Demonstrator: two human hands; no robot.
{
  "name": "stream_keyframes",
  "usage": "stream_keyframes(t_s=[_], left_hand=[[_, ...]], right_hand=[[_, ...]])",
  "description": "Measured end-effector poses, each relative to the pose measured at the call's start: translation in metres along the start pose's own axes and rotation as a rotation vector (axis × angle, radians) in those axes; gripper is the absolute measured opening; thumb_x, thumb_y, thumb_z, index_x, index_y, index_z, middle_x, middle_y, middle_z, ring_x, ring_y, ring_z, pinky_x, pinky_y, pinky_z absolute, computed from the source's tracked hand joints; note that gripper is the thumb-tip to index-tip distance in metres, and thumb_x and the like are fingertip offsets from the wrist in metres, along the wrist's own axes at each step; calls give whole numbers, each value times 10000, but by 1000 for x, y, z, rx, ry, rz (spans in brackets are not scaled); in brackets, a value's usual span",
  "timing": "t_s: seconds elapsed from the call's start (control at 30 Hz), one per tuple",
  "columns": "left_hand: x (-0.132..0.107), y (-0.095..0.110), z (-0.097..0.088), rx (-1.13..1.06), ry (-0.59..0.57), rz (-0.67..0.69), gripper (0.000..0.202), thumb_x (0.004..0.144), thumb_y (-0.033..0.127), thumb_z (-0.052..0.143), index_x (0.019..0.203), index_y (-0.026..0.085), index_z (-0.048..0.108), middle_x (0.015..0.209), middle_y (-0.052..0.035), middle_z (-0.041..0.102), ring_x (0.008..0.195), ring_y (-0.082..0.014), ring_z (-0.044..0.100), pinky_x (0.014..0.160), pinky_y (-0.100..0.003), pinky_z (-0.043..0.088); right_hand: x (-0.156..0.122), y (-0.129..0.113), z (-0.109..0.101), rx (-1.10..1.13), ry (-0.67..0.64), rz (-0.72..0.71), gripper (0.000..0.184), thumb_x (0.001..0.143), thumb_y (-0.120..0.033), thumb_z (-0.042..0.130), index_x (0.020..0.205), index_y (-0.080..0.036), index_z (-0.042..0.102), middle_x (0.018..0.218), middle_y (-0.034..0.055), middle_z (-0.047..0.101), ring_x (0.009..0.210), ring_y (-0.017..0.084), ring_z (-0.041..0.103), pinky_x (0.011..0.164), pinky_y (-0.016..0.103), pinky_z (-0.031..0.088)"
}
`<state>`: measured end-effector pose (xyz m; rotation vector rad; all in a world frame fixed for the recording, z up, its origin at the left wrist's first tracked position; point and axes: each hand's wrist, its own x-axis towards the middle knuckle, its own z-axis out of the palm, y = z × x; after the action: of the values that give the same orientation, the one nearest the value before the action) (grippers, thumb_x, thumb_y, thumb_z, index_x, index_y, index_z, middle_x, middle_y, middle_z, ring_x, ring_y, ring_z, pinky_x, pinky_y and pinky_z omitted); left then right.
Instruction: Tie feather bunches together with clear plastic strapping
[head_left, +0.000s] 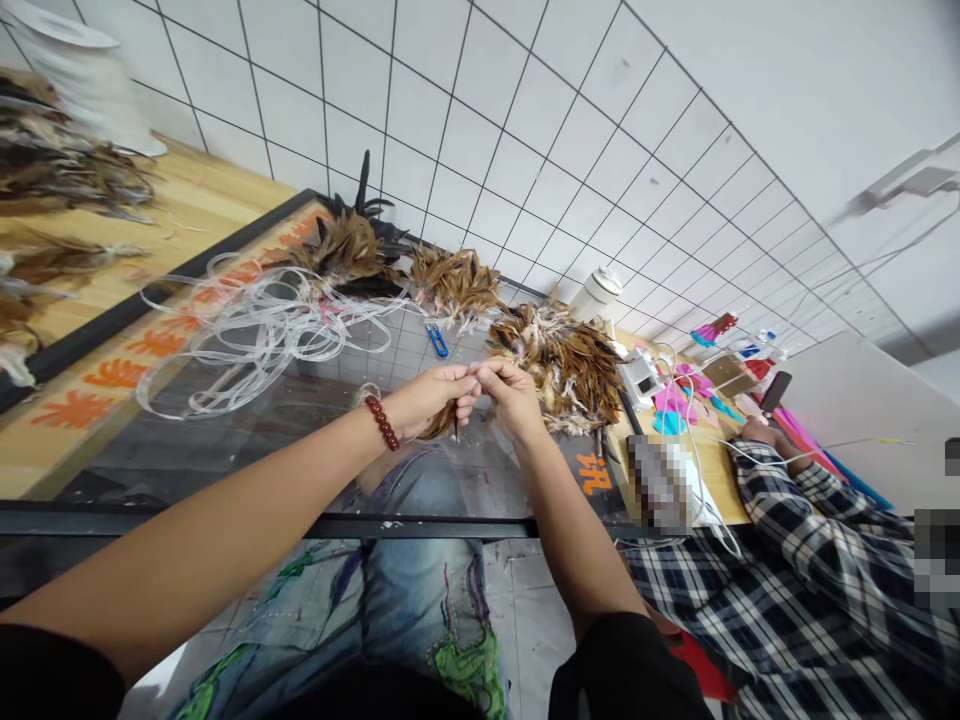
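My left hand [435, 396], with a beaded bracelet [382, 422] at the wrist, is closed around some brown feathers [437, 426] whose dark tips hang below the fingers. My right hand [513, 396] pinches thumb against finger right beside the left fingertips; what lies in that pinch is too small to make out. Both hands are above the glossy dark tabletop [315, 430]. Just beyond them lie a blue thread snipper [436, 341] and a heap of brown feathers [559, 360]. A loose tangle of clear strip [277, 330] spreads to the left.
More feather bunches [454, 280] line the tiled wall, and others [67, 150] lie at far left beside a white spool [90, 80]. A white bottle [596, 292], a power strip [640, 378] and cables stand right. A co-worker in a plaid sleeve [780, 500] sits close by.
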<state>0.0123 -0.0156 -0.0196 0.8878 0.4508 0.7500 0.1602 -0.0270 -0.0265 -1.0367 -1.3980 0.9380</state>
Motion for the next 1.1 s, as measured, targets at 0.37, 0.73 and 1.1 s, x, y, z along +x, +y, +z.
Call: stream_keyframes(t_s=[0.37,0.73,1.1], left_hand=[[1,-4,2,219,158,116,218,809,258,583,630,139,545,476,32,424,424,-71,413,456,-196,413],[3,-3,-1,335,279,209,221,809,263,544,618,158,509,483,40,419,433,-78,408,471,-204,391],[9,-5,-8,442,397,263,206,793,250,507,614,156,547,433,44,443,401,-78,441,449,-186,365]], right_hand=[[4,3,1,-38,199,-46,198,759,-383,658,726,-188,665,649,-29,559,619,96,484,650,238,414],[-1,-7,1,-218,158,-68,240,703,-419,692,727,-181,675,722,3,628,670,122,533,664,256,432],[-5,-16,-32,-201,351,-101,177,798,-351,555,738,-189,516,648,-42,447,607,100,403,628,231,360]])
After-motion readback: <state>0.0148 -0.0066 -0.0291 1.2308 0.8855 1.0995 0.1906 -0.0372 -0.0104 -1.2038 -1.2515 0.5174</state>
